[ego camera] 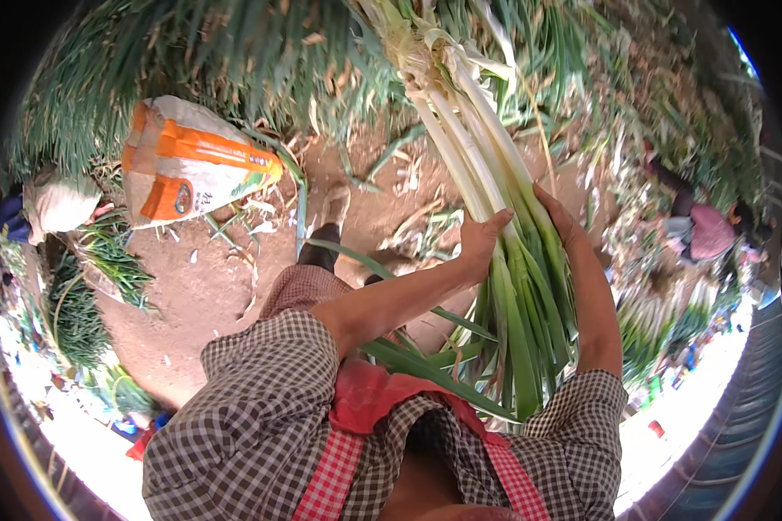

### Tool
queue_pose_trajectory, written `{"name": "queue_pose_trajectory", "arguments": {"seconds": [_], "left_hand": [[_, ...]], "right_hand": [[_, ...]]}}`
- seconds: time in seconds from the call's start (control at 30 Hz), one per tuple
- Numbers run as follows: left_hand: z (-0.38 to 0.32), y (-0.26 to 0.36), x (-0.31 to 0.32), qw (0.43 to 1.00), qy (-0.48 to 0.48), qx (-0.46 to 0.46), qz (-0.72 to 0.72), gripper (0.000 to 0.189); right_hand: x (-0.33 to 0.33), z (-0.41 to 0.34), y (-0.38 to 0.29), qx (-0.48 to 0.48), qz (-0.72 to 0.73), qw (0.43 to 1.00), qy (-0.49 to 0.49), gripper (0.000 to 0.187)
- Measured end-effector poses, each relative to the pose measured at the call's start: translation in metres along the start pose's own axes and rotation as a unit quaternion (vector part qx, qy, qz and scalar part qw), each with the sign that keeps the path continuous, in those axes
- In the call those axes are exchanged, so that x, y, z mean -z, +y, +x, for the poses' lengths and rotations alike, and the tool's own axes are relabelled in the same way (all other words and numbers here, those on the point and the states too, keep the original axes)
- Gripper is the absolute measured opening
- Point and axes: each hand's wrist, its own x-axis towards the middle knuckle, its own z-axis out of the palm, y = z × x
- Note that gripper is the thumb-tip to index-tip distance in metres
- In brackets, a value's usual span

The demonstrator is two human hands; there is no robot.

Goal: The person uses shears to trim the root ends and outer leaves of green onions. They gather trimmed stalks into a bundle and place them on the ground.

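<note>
A bundle of long-stemmed green onions [472, 153] slants before me, white stalks and roots towards the top, green leaves hanging by my apron. My left hand [482, 244] grips it from the left where white turns to green, thumb across the stalks. Against the right side of the same bundle, my right hand [557, 218] holds it with the fingers pointing up along the stems. Some fingers of both hands are hidden behind the stalks. A few loose green leaves [423, 371] cross below my left forearm.
A large heap of green onions [234, 58] spans the top. On the dirt floor [182, 280] stands an orange and white printed sack [202, 163]. A person [710, 231] is at the far right, near more bunches [651, 319]. A pale sack [62, 202] lies left.
</note>
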Motion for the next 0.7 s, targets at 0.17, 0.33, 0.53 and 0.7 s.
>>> {"name": "queue_pose_trajectory", "arguments": {"seconds": [0.17,0.33,0.53,0.7], "left_hand": [[0.015,-0.120,0.098,0.985,0.111,0.030,0.127,0.053],[0.056,-0.212,0.220,0.932,0.165,0.090,0.310,0.041],[0.068,-0.254,0.289,0.856,0.228,0.282,0.369,0.047],[0.065,-0.260,0.306,0.842,0.221,0.286,0.401,0.054]], "right_hand": [[0.079,0.052,0.163,-0.094,0.097,0.989,0.051,0.061],[0.148,0.143,0.360,-0.110,0.211,0.971,0.001,0.060],[0.162,0.165,0.473,-0.127,0.315,0.939,-0.064,0.060],[0.169,0.190,0.524,-0.091,0.329,0.939,-0.052,0.060]]}}
